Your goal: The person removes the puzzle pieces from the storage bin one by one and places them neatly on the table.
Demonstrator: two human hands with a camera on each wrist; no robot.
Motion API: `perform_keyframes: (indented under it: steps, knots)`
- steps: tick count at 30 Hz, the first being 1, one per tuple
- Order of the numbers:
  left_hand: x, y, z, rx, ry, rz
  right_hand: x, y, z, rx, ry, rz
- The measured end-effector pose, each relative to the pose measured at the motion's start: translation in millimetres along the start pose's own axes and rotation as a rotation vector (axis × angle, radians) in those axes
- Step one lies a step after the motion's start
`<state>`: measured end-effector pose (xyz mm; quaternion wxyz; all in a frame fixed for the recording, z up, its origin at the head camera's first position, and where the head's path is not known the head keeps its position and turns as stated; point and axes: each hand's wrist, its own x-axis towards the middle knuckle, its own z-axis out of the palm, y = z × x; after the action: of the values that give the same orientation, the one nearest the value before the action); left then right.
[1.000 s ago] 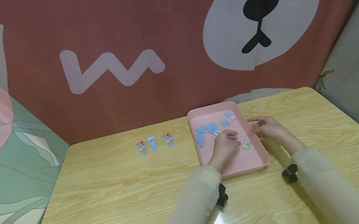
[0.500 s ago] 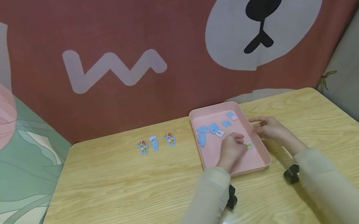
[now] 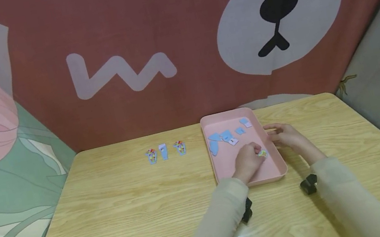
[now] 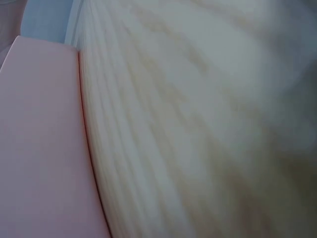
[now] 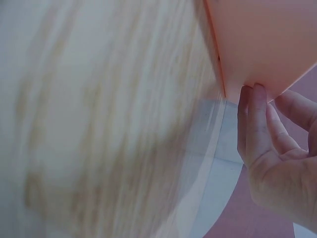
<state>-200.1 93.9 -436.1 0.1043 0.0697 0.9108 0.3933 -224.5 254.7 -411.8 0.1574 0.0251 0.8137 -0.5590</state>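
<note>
In the head view my left hand (image 3: 249,161) is inside the pink tray (image 3: 229,177), its curled fingers pinching a small yellow-green puzzle piece (image 3: 263,153) near the tray's right side. My right hand (image 3: 286,137) is at the tray's outer right wall. Seen from the right wrist, its fingertips (image 5: 257,91) touch that wall close to the rim, the fingers only gently bent. Several blue puzzle pieces (image 3: 214,147) lie towards the back of the tray. The left wrist view shows the tray's outer side (image 4: 44,139) but not the hand.
Left of the tray, three pieces stand in a row on the wooden table (image 3: 123,215): a multicoloured piece (image 3: 152,156), a blue and white piece (image 3: 163,151) and another multicoloured piece (image 3: 180,147). A curtain with a bear print (image 3: 135,111) hangs right behind the table's back edge.
My left hand has moved right and slightly towards me inside the tray, away from the blue pieces and onto the yellow-green piece. The right hand has stayed at the tray wall.
</note>
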Motion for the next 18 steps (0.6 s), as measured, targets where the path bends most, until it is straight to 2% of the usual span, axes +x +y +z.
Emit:
perform_keyframes:
  steps: [4,11,14,18]
  knots:
    - [-0.8,1.1,0.2,0.04,-0.004,-0.03,-0.4,-0.7,0.2,-0.004,0.001,0.0]
    - [-0.2,0.6,-3.9,0.053,-0.041,-0.038,0.8,-0.3,0.9,-0.01,-0.006,-0.004]
    - [0.3,0.3,-7.8,0.04,-0.067,-0.02,1.0,-0.1,0.5,-0.016,-0.007,-0.004]
    - [0.4,-2.4,-11.6,0.022,-0.083,0.037,0.5,0.1,0.1,-0.021,-0.008,-0.008]
